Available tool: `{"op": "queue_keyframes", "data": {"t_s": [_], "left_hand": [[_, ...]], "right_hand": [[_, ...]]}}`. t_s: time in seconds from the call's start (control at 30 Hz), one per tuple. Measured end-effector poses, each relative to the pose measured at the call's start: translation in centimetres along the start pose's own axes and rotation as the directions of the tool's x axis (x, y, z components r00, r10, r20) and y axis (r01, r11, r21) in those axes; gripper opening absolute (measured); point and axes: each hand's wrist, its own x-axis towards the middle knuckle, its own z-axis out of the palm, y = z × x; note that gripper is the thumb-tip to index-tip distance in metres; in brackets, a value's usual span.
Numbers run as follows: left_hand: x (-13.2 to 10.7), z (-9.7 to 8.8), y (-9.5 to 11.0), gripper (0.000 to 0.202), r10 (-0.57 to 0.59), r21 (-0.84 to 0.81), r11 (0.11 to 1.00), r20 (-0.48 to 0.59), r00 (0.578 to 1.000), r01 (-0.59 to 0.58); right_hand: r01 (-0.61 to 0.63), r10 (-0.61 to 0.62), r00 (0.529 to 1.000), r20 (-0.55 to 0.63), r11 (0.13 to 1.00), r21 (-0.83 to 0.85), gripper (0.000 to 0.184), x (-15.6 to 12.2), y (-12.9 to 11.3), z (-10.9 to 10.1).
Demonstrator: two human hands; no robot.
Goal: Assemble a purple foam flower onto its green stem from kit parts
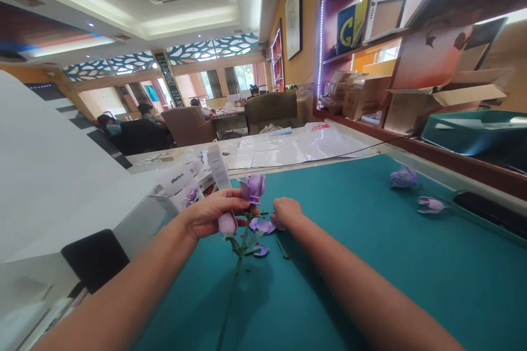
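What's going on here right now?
The person's left hand holds a purple flower just under its bloom, with a paler bud beside it. The right hand is curled next to loose petals over the green tabletop; whether it grips anything isn't clear. More flower pieces lie off to the right.

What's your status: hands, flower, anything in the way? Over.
Left hand gripping purple flower, bloom up. Right hand at loose petals, grip hidden. Green piece lying nearby on teal surface.
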Motion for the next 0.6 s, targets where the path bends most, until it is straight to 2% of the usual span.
{"op": "queue_keyframes", "data": {"t_s": [0.1, 0.2, 0.33, 0.43, 0.47, 0.5, 0.57, 0.6], "left_hand": [[0.3, -0.5, -0.1, 0.026, -0.015, -0.019, 1.0, -0.017, 1.0, 0.014], [0.5, -0.9, -0.2, 0.027, -0.013, -0.049, 0.999, -0.01, 1.0, 0.013], [0.8, -1.2, -0.4, 0.028, -0.017, -0.052, 0.998, 0.021, 1.0, 0.018], [1.1, -1.2, -0.6, 0.03, -0.015, -0.048, 0.999, 0.028, 1.0, 0.016], [1.2, -1.1, -0.6, 0.031, -0.016, -0.052, 0.998, 0.029, 0.999, 0.018], [1.3, -1.0, -0.7, 0.03, -0.021, -0.056, 0.998, 0.032, 0.999, 0.022], [1.5, -0.8, -0.7, 0.028, -0.031, -0.059, 0.998, 0.045, 0.999, 0.033], [1.5, -0.8, -0.7, 0.027, -0.035, -0.058, 0.998, 0.055, 0.998, 0.038]], "right_hand": [[-0.013, 0.013, 1.0, 0.009, 0.999, -0.031, 0.012, 0.8, -0.2, 0.6], [-0.003, 0.004, 0.999, -0.045, 1.0, 0.011, 0.01, 0.8, 0.2, 0.3], [0.076, -0.044, 0.983, -0.179, 0.982, 0.175, 0.013, -0.3, 1.5, -2.3], [0.178, -0.087, 0.965, -0.249, 0.91, 0.373, 0.026, -2.2, 2.4, -5.3], [0.261, -0.102, 0.952, -0.287, 0.761, 0.594, 0.024, -3.1, 2.6, -6.2], [0.324, -0.126, 0.942, -0.312, 0.587, 0.742, 0.023, -3.9, 2.6, -7.1], [0.368, -0.174, 0.929, -0.327, 0.332, 0.868, 0.023, -5.6, 2.3, -8.5], [0.361, -0.196, 0.928, -0.318, 0.254, 0.897, 0.024, -6.4, 2.1, -8.9]]}}
